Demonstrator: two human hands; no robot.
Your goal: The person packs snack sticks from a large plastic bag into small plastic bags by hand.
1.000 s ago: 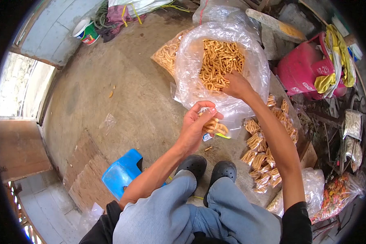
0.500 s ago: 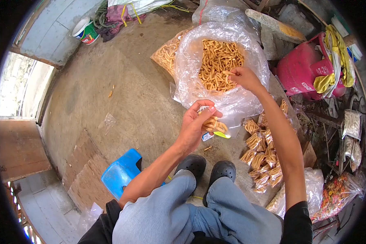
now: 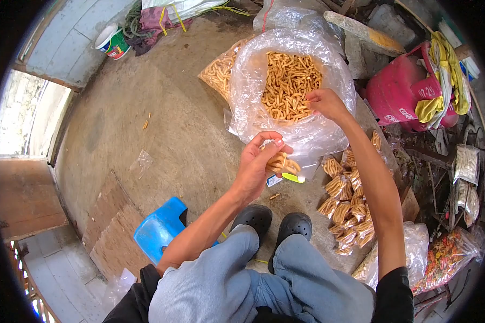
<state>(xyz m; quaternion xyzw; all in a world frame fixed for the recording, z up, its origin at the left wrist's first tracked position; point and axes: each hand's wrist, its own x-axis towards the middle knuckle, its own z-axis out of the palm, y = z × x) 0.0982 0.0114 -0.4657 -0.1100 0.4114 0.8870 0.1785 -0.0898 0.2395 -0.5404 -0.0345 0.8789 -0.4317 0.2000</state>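
My left hand is closed round a small clear bag of snack sticks, held just below the big bag. Curled brown sticks fill the large open plastic bag. Over the right side of its opening is my right hand, thumb and fingers pinched together; whatever it may hold is too small to make out. A yellow-green object shows below the small bag. To the right of my feet, several filled small packets lie in a pile.
A blue stool stands at my left. At the right are a pink container with yellow cloth and a bag of colourful snacks. Another bag of sticks leans by the large one. A white-green bucket stands far left.
My right hand has come up and right out of the sticks in the large bag, and its fingers are now pinched above them. My left hand has barely moved, still holding the small bag.
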